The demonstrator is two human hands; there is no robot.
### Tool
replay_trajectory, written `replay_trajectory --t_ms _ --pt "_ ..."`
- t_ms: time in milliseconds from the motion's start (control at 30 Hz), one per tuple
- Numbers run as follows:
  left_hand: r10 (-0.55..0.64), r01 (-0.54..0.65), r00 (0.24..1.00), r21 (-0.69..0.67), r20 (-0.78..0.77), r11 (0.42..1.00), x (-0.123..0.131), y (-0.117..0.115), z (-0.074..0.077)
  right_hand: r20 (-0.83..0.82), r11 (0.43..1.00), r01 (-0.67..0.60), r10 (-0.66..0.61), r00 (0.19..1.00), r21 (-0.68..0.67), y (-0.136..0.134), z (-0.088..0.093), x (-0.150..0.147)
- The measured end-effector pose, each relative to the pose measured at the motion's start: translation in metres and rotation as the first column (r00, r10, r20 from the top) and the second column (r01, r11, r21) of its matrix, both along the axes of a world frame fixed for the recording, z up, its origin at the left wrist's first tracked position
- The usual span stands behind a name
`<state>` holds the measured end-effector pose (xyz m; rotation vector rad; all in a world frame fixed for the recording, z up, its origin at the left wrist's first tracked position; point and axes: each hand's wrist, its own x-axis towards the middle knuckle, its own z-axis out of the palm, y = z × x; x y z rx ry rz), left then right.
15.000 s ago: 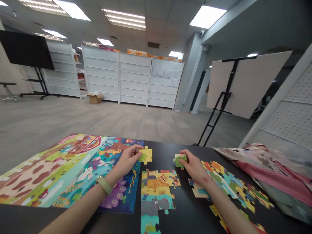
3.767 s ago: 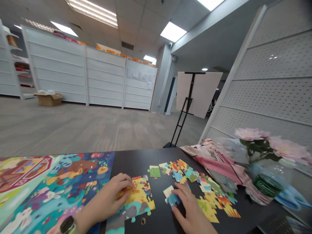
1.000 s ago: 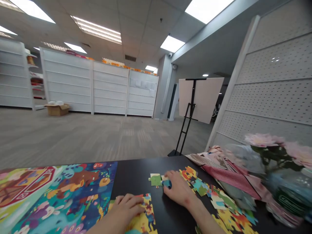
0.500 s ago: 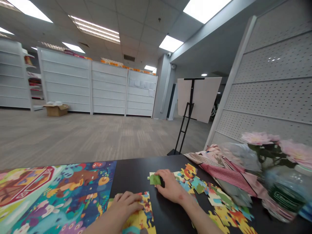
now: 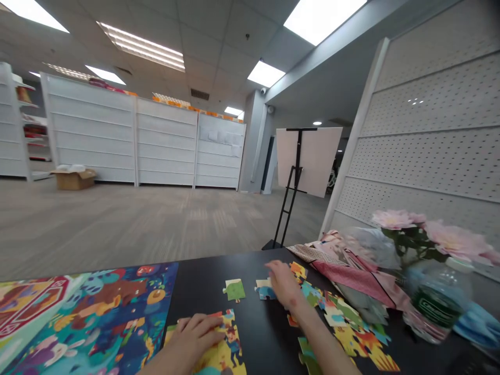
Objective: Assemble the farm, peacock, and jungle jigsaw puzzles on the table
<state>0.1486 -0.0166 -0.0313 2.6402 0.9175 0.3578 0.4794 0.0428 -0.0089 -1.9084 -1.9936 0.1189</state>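
My left hand lies flat with its fingers spread on a joined, mostly yellow puzzle section. My right hand is over the near edge of the loose puzzle pieces, beside a blue and cream piece; its fingertips are partly hidden, so any hold cannot be made out. A green piece with a cream edge lies by itself on the black table, between the joined section and the blue and cream piece.
A colourful illustrated sheet covers the table's left part. On the right are a pink cloth bag, pink flowers and a clear bottle with a green label. An easel stands beyond the table.
My right hand has let go of the green piece and moved right to the loose pieces. The blue and cream piece now shows apart from them. My left hand stays on the joined section.
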Motion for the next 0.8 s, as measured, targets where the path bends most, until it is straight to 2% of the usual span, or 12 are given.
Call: replay_trajectory --t_ms 100,200,267,367,533,667,800 --pt "0.006 -0.004 0.999 -0.03 0.047 1.0 -0.001 -0.009 0.014 0.066 0.981 0.168 -0.162 0.985 -0.097 0.006 0.0 0.055" --pt "0.026 -0.018 0.996 -0.098 0.081 0.995 -0.002 -0.016 0.028 0.127 0.964 0.205 -0.185 0.975 -0.169 0.009 -0.007 0.085" --pt "0.04 -0.027 0.996 -0.168 0.075 0.985 -0.004 -0.019 0.033 0.157 0.96 0.2 -0.17 0.973 -0.196 0.011 -0.012 0.09" --pt "0.075 -0.053 0.994 -0.246 0.082 0.968 -0.007 -0.017 0.033 0.182 0.961 0.185 -0.148 0.972 -0.207 0.017 -0.016 0.087" --pt "0.107 -0.085 0.991 -0.256 0.075 0.963 -0.011 -0.013 0.025 0.152 0.955 0.208 -0.178 0.972 -0.213 0.023 -0.016 0.088" --pt "0.087 -0.067 0.993 -0.221 0.085 0.973 -0.01 -0.014 0.025 0.046 0.942 0.273 -0.27 0.962 -0.192 0.023 -0.018 0.092" --pt "0.09 -0.072 0.993 -0.22 0.074 0.973 -0.009 -0.014 0.025 -0.183 0.941 0.32 -0.336 0.924 -0.112 0.021 -0.019 0.092"
